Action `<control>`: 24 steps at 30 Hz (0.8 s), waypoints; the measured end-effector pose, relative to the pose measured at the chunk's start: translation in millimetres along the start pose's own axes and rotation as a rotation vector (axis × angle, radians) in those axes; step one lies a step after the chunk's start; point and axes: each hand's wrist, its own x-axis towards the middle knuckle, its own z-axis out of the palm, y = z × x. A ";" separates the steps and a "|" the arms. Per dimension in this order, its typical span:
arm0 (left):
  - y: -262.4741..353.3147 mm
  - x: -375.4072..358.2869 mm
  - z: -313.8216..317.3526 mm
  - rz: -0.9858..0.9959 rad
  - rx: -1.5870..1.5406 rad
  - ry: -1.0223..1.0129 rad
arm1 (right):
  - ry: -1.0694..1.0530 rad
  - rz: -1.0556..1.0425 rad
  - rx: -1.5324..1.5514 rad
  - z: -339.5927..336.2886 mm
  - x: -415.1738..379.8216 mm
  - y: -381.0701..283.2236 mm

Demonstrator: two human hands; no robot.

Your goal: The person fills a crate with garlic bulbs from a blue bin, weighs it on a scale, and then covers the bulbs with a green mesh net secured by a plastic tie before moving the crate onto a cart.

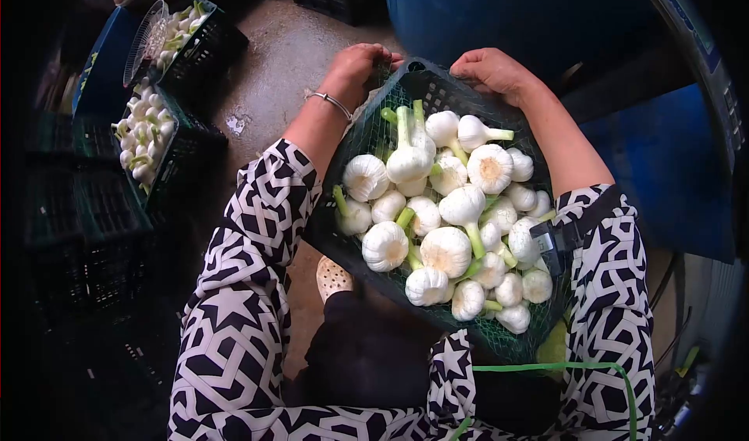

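Observation:
White garlic bulbs with short green stems fill a dark plastic crate in front of me, one corner pointing away. Green netting lines the crate's sides and hangs along its near edge. At the far left side, my left hand is closed on the netting at the rim, its fingertips partly hidden. My right hand pinches the rim area on the other side of that corner, thumb and fingers together; the netting there is thin and hard to make out.
Two more dark crates of garlic stand at the left, one holding a white wire basket. Dark stacked crates are at the lower left. Blue sheets or bins stand behind and right. A green strap crosses near my lap.

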 end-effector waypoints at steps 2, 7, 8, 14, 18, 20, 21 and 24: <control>-4.2 16.0 3.5 -0.036 0.039 -0.001 | 0.033 -0.020 -0.028 -8.2 -6.0 -7.5; 13.5 15.3 0.0 0.122 0.025 -0.137 | 0.336 -0.196 -0.314 3.4 -9.9 -5.6; 17.3 12.8 -3.6 0.197 -0.077 -0.180 | 0.340 -0.238 -0.492 5.9 -13.4 -2.9; 49.8 -35.1 13.1 0.423 0.080 -0.498 | -0.017 0.055 -0.263 -11.0 -34.4 -7.2; 53.3 -121.2 17.4 0.670 0.389 -0.720 | 0.362 -0.546 -0.922 -14.5 -81.9 18.1; 38.7 -157.9 17.4 0.759 0.499 -0.726 | 0.570 -0.622 -0.982 -15.1 -128.6 2.6; 32.5 -167.1 17.9 0.739 0.457 -0.724 | 0.603 -0.608 -0.888 -16.2 -152.6 -5.7; 42.8 -176.7 31.5 0.761 0.408 -0.742 | 0.755 -0.580 -0.613 -20.1 -229.4 -32.1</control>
